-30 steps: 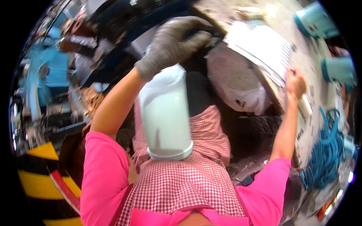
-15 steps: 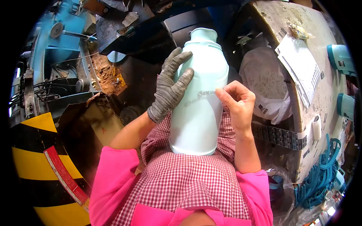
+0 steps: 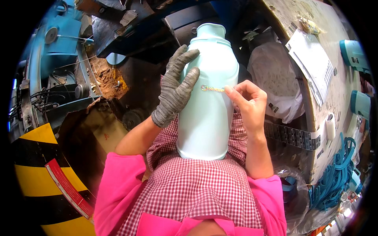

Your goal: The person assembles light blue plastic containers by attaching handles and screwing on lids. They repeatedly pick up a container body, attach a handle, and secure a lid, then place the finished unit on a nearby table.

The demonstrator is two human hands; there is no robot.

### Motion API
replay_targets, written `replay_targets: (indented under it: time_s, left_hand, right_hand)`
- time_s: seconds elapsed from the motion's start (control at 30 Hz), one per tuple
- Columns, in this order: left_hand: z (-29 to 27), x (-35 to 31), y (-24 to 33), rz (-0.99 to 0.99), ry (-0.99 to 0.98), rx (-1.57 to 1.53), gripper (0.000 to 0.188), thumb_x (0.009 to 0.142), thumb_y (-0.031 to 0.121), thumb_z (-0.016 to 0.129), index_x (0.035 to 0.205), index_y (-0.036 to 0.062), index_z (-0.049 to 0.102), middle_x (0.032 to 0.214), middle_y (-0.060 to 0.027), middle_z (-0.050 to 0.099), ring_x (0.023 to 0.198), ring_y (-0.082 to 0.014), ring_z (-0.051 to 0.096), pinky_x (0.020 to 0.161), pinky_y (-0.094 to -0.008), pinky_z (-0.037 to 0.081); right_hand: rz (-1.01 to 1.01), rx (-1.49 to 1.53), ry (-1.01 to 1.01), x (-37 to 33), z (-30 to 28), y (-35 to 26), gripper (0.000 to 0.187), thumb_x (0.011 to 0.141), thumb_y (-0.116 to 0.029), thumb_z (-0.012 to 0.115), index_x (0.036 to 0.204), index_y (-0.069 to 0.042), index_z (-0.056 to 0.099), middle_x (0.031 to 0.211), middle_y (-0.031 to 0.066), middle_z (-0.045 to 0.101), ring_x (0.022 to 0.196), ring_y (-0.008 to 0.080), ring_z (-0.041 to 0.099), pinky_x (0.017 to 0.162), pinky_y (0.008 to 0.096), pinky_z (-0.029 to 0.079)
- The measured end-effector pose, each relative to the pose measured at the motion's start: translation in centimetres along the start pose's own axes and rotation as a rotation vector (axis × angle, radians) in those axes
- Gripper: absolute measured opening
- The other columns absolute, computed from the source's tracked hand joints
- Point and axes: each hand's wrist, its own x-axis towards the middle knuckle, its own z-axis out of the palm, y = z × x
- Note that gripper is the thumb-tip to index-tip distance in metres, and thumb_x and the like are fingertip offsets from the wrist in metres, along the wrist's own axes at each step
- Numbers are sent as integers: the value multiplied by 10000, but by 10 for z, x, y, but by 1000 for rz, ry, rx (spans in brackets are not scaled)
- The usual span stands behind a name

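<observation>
A pale mint vacuum flask body (image 3: 204, 128) leans lengthwise against my lap, its open neck pointing away from me. My left hand (image 3: 173, 88), in a grey knitted glove, grips its left side with the thumb and fingers over the upper wall. Across the flask's front lies a small shiny gold logo sticker (image 3: 212, 89). The bare thumb and forefinger of my right hand (image 3: 251, 103) are pinched together at the sticker's right end. Any clear film between those fingertips is too fine to make out.
On the right, a worn table (image 3: 315, 157) carries paper sheets (image 3: 311, 65), a white roll (image 3: 330, 126), blue straps (image 3: 334, 177) and teal-trimmed flasks (image 3: 360, 104). A white bag (image 3: 275, 74) sits beside it. Blue machinery (image 3: 63, 39) and a yellow-black striped panel (image 3: 43, 173) stand left.
The logo sticker stood off the flask with a shadow beneath; now it lies closer to the wall and shines gold. My right fingertips moved slightly up with it. My left hand keeps its hold.
</observation>
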Motion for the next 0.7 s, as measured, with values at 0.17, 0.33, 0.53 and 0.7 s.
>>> replay_targets:
  time_s: [0.17,0.33,0.53,0.7]
  left_hand:
    - [-4,0,5,17,-94,70,718,729,431,776,1360,212,513,1482,-188,326,1347,-374,378,1122,-506,318]
    - [-2,2,3,42,-108,119,808,671,452,815,1362,191,486,1469,-189,327,1356,-389,350,1104,-500,344]
    - [30,15,49,256,-157,917,812,625,414,830,1336,201,501,1475,-231,315,1397,-437,252,1109,-616,216]
    - [85,43,81,549,-344,1242,625,687,307,796,1266,234,572,1462,-123,411,1371,-374,339,1112,-598,227]
  right_hand:
    - [33,16,-9,1,-3,0,268,790,-177,808,678,-32,612,592,-70,498,547,2,395,507,175,289]
    - [-83,-207,11,4,-11,5,258,780,-204,816,701,-38,636,618,-35,521,576,37,444,524,201,341]
    - [-448,-880,803,67,-152,-38,329,806,-303,788,710,-16,660,606,47,622,517,125,522,527,299,426]
    - [-572,-1363,808,122,-300,11,291,840,-288,704,1034,-72,705,964,151,694,894,285,649,786,402,505]
